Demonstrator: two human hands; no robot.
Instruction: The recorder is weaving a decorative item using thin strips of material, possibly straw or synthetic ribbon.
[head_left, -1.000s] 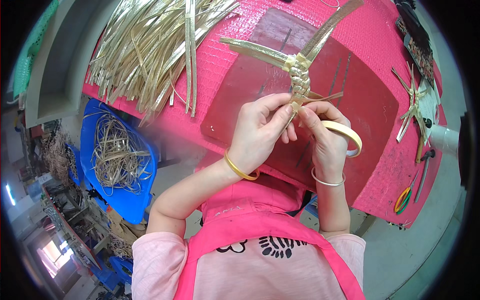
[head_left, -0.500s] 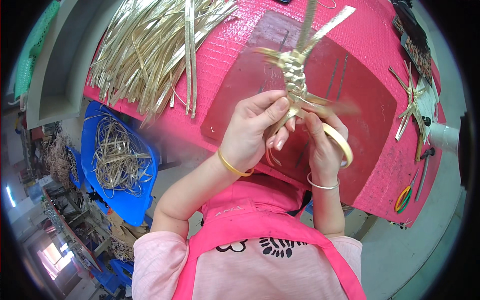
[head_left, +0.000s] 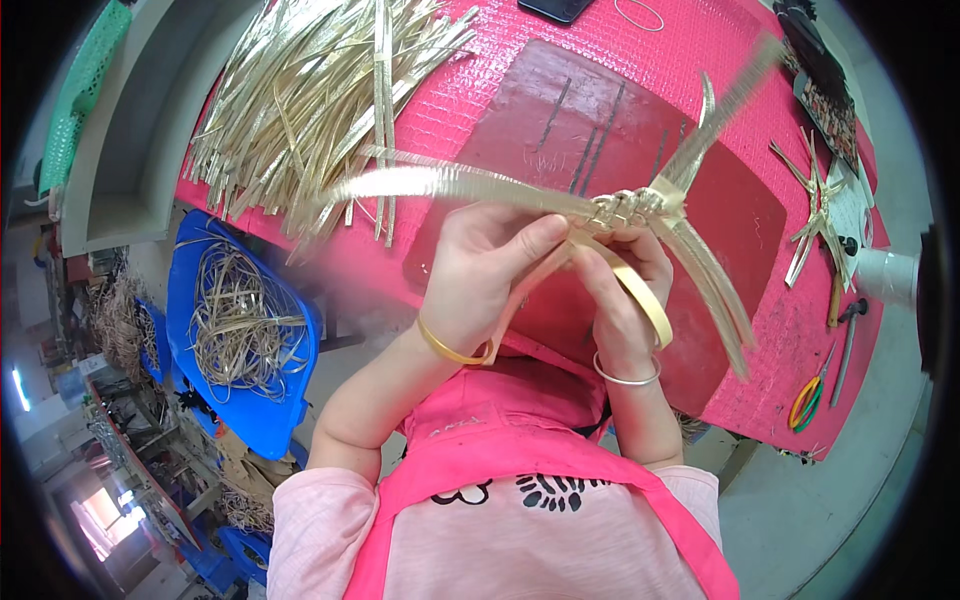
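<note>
Both hands are up off the table, and between them sits the woven piece of pale gold flat straw strips (head_left: 640,210), its braided knot right above the fingertips, with long loose strips fanning out: one sweeping far to the left, blurred, one shooting up and to the right, and a couple curving down past the right hand. The left hand (head_left: 485,275) is closed around the piece from the left, thumb pressed flat along the strip just under the knot, a thin gold bangle on its wrist. The right hand (head_left: 625,300) is curled in tight from the other side, fingers pinching the braid from below, and a loop of pale straw strip arcs round its outer edge; a silver bangle sits on that wrist. Just beyond the hands lies a dark red rectangular mat (head_left: 600,130) on the bright pink woven table cover (head_left: 480,90). Further out to the left of the left hand, a big heap of loose pale straw strips (head_left: 310,90) spreads over the table, and below it, off the table edge, a blue plastic tub of tangled straw offcuts (head_left: 240,330). Well out to the right of the right hand rest a finished straw star shape (head_left: 815,215) and some hand tools with coloured handles (head_left: 820,385).
</note>
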